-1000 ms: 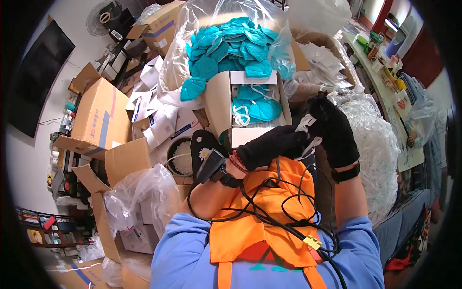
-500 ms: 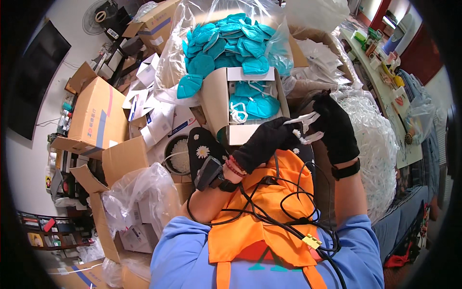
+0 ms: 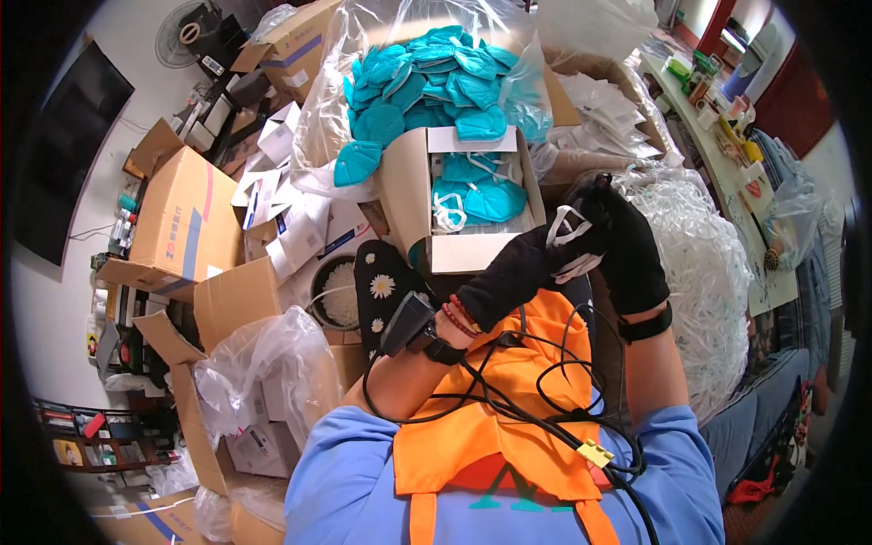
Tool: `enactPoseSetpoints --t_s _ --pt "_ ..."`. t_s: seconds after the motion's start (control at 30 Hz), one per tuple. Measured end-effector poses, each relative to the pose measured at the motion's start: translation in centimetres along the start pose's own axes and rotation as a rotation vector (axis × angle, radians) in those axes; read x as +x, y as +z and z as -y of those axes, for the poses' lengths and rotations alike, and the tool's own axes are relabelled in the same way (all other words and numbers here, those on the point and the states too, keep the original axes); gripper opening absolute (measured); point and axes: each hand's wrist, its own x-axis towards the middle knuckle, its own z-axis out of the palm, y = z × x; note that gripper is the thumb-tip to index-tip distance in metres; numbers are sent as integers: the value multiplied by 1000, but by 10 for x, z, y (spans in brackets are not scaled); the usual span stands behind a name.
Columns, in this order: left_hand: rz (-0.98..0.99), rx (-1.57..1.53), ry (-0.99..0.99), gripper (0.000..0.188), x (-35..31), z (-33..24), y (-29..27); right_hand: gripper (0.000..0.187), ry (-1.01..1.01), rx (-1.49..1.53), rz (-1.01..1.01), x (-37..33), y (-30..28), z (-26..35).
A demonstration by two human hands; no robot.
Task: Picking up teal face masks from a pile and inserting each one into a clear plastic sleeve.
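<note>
Both my hands wear black gloves and are close together in front of my chest. My left hand (image 3: 518, 272) is closed on a looped white strap (image 3: 570, 227), which folds out from between the gloves. Bent inward against the same strap, the fingers of my right hand (image 3: 631, 250) partly cover it. Just beyond my left hand stands an open white carton (image 3: 468, 256) holding teal face masks (image 3: 495, 200) with white straps. Behind it, a large heap of teal masks (image 3: 427, 82) fills a clear plastic bag (image 3: 318, 118).
At my right sits a big clear bag of white straps (image 3: 695, 282). Opened cardboard boxes (image 3: 186, 213) and folded white cartons (image 3: 300, 227) crowd the left. A bucket of white material (image 3: 341, 295) stands by my knee. Black cables (image 3: 490, 400) cross my orange apron (image 3: 445, 454).
My hands have drawn closer together, the right one moving slightly down and left. The white strap, earlier stretched between them, is now bunched into a loop. The masks and carton stay put.
</note>
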Motion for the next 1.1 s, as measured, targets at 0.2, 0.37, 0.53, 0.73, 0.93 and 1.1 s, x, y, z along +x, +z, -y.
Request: enactPoseSetpoints --t_s 0.2,0.37,0.53,0.73,0.93,1.1 --pt "-46 109 -87 34 -7 7 -5 31 -208 -335 -173 -9 -1 11" --pt "96 222 -139 35 -16 8 -11 26 -328 -503 -194 -10 -9 27" --pt "62 1273 623 23 -11 24 -19 26 -210 -309 -48 -11 -11 14" --pt "-150 1224 669 19 -11 20 -39 35 -341 -343 -78 -11 -12 39" --pt "-158 -130 285 23 -3 26 -31 36 -257 -39 122 -12 -28 37" --pt "41 901 474 37 14 26 -15 35 -355 -707 -25 -25 25 20"
